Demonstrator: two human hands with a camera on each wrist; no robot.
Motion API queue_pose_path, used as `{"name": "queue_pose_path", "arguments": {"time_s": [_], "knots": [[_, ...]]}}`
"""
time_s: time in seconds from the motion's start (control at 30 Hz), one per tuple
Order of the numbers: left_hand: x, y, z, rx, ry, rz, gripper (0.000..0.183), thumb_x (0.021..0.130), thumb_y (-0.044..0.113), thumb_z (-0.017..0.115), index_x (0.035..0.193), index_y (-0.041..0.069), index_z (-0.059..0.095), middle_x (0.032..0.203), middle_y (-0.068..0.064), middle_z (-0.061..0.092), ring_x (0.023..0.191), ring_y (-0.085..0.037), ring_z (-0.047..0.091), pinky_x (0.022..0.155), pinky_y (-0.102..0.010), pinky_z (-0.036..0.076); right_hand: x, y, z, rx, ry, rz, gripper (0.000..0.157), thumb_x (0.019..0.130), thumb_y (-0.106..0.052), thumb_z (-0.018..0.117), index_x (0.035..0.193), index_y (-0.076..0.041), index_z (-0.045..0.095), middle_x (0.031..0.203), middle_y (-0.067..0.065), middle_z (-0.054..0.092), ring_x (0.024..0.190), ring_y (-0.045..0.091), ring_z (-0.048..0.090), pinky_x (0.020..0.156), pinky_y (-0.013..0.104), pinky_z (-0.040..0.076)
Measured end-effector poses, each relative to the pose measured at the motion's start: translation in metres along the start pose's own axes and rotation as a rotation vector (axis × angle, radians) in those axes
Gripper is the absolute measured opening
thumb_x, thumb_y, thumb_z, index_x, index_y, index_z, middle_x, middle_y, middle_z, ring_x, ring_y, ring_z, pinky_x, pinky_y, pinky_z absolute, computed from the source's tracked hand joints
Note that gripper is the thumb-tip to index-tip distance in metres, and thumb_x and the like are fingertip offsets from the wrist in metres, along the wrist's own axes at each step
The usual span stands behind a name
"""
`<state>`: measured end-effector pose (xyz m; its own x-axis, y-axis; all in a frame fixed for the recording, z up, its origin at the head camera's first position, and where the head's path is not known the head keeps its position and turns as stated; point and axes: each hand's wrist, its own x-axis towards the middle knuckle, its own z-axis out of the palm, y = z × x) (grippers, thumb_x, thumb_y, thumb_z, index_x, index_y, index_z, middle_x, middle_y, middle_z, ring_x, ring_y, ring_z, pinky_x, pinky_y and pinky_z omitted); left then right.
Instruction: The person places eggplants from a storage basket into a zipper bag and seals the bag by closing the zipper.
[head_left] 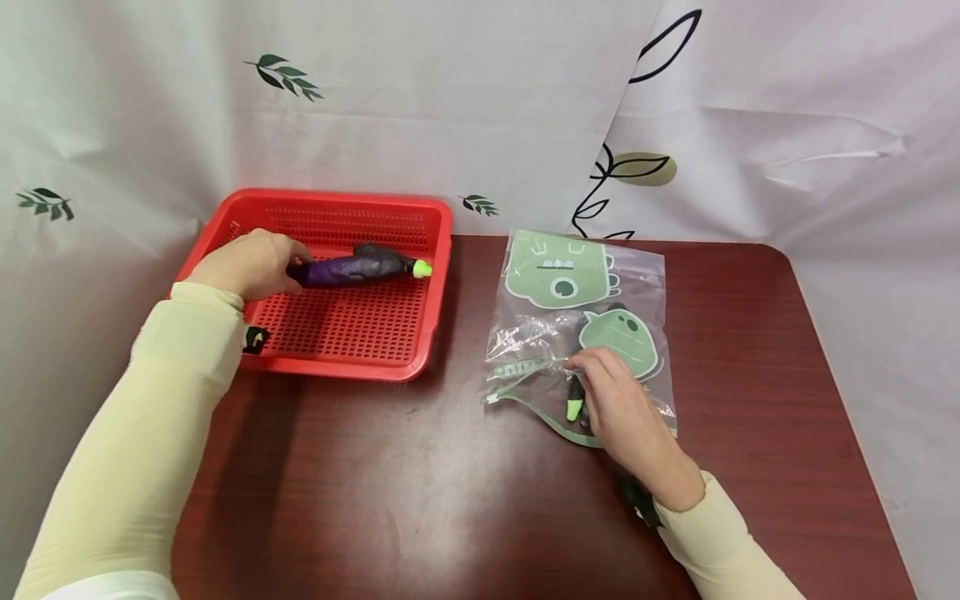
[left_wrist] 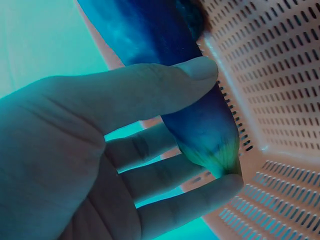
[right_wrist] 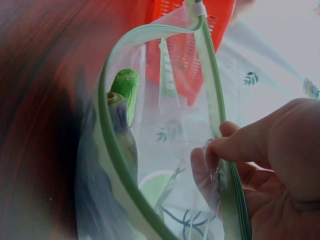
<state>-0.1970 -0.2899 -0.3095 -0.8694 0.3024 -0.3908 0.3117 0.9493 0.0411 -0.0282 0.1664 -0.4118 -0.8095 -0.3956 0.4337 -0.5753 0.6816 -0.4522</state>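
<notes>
Over the red basket, my left hand (head_left: 251, 260) grips one end of a purple eggplant (head_left: 326, 273). In the left wrist view the thumb lies across the eggplant (left_wrist: 150, 35), with fingers beneath its pale end. Another dark piece with a bright green tip (head_left: 422, 268) shows at its far end; I cannot tell whether it is separate. My right hand (head_left: 630, 421) pinches the open rim of a clear zip bag (head_left: 517, 333) printed with green cartoon figures. Inside the bag, the right wrist view shows an eggplant (right_wrist: 120, 120) beside a bright green end (right_wrist: 127, 90).
The red perforated basket (head_left: 427, 333) stands on the left of the dark wooden table (head_left: 360, 500), against a white leaf-patterned curtain (head_left: 375, 100). The bag lies flat to its right, its slider (head_left: 492, 398) at the left corner. Dark straps sit at both wrists.
</notes>
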Motion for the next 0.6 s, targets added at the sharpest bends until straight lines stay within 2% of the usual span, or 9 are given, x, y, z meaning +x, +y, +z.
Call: {"name": "queue_pose_path", "arguments": {"time_s": [0.23,0.47,0.6], "knots": [[-0.009,0.01,-0.011,0.023,0.021,-0.01,0.049,0.087,0.012,0.076,0.13,-0.004,0.06,0.117,-0.031,0.064,0.103,-0.047,0.063,0.083,-0.058,0.051,-0.001,-0.001,0.001,0.004,-0.015,0.011,0.028,0.087,0.016,0.063,0.112,0.003,0.06,0.11,0.012,0.059,0.105,0.026,0.057,0.09,0.041,0.05],[-0.022,0.017,-0.02,0.01,0.062,0.045,0.044,0.088,0.009,0.074,0.126,-0.008,0.062,0.116,-0.03,0.065,0.105,-0.047,0.062,0.092,-0.062,0.045,-0.002,-0.001,0.001,0.0,-0.024,0.021,0.029,0.087,0.016,0.063,0.112,0.003,0.06,0.111,0.012,0.059,0.106,0.026,0.056,0.09,0.042,0.051],[-0.028,0.024,-0.022,0.011,0.088,0.044,0.044,0.088,0.008,0.073,0.127,-0.007,0.062,0.116,-0.031,0.064,0.106,-0.048,0.06,0.093,-0.063,0.045,-0.001,0.0,0.001,-0.002,-0.025,0.02,0.029,0.087,0.016,0.063,0.113,0.003,0.06,0.111,0.012,0.059,0.106,0.027,0.056,0.09,0.042,0.051]]}}
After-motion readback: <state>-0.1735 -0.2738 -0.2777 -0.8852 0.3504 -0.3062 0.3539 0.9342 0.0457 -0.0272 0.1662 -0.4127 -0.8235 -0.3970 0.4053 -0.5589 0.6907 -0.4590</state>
